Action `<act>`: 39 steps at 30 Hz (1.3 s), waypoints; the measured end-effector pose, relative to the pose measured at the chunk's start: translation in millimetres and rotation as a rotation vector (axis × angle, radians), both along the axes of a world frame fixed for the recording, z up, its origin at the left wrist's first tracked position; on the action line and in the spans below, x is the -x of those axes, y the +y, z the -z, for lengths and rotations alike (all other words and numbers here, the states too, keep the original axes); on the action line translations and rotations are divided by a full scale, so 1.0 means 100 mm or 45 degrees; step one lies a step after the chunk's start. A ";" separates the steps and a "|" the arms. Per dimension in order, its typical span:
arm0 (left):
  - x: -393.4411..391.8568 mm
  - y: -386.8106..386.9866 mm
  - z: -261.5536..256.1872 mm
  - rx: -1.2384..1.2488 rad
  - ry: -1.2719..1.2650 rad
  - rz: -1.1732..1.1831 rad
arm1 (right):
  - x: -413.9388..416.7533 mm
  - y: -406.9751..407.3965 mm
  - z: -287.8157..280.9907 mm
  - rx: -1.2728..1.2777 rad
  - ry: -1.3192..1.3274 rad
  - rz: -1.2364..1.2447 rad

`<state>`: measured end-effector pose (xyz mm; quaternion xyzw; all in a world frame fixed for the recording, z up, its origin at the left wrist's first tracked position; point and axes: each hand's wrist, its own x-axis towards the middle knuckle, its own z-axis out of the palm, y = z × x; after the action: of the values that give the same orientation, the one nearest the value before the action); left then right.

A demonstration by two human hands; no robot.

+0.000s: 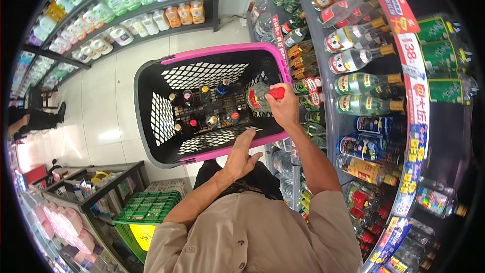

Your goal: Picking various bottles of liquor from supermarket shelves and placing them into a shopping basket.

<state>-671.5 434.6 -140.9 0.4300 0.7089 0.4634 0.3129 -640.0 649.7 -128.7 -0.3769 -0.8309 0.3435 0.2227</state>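
Observation:
My right hand (286, 108) grips the neck of a clear glass bottle (257, 96) with a red cap and a red label. That bottle is tilted at the right end of a black plastic shopping basket (146, 83) with lattice walls and a pink rim. Standing in the basket are several capped bottles in two rows, among them a dark blue bottle (222, 89) and a red-capped clear bottle (232, 118). My left hand (240, 155) holds nothing. Its fingers point over the basket's near side, and the thumb is spread. Whether it touches the rim I cannot tell.
Close on the right, shelves hold liquor bottles (360, 83) behind a printed price strip (411, 76). Bottles of toiletries fill a dark shelving unit (140, 40) at upper left. A green plastic crate (151, 206) stands lower left. At the left edge, another person's leg (41, 115) shows above the tiled floor (102, 121).

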 end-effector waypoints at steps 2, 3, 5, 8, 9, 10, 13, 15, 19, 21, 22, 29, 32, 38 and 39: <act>-0.03 -0.03 0.03 -0.017 -0.011 -0.018 | 0.15 0.06 0.25 0.066 -0.030 0.036; -0.02 -0.04 0.04 -0.007 -0.015 -0.034 | 0.23 0.09 0.39 0.075 -0.035 0.019; -0.01 -0.05 0.02 0.005 -0.014 -0.054 | 0.33 0.14 0.71 0.166 -0.086 0.083; 0.02 -0.10 0.02 0.035 -0.037 -0.142 | 0.54 0.22 1.21 0.166 -0.157 0.130; 0.02 -0.13 0.02 0.068 -0.069 -0.182 | 0.60 0.23 1.40 0.153 -0.175 0.147; 0.02 -0.12 0.00 0.085 -0.089 -0.206 | 0.64 0.31 1.62 0.186 -0.187 0.185; 0.02 -0.11 0.00 0.121 -0.165 -0.292 | 0.74 0.37 2.14 0.161 -0.145 0.189; 0.03 -0.08 -0.01 0.146 -0.179 -0.316 | 0.79 0.45 2.46 0.120 -0.155 0.186; 0.05 -0.07 -0.07 0.212 -0.270 -0.371 | 0.86 0.52 2.87 -0.030 -0.173 0.187; 0.03 -0.08 -0.04 0.228 -0.280 -0.396 | 0.89 0.50 2.98 0.123 -0.138 0.218; 0.03 -0.08 -0.04 0.221 -0.306 -0.413 | 0.90 0.51 3.02 0.124 -0.141 0.218; 0.06 -0.05 -0.01 0.256 -0.356 -0.424 | 0.95 0.41 3.12 0.226 -0.168 0.268; 0.10 -0.04 -0.04 0.303 -0.361 -0.402 | 0.95 0.39 3.17 0.264 -0.150 0.265; 0.11 -0.04 -0.07 0.295 -0.381 -0.350 | 0.77 0.59 3.49 0.190 -0.106 0.303; 0.10 -0.04 -0.04 0.280 -0.382 -0.359 | 0.72 0.69 3.54 0.078 -0.102 0.295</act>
<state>-681.4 430.3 -136.7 0.2163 0.7536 0.4813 0.3920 -711.5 718.3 -483.0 -0.4905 -0.7790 0.3253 0.2161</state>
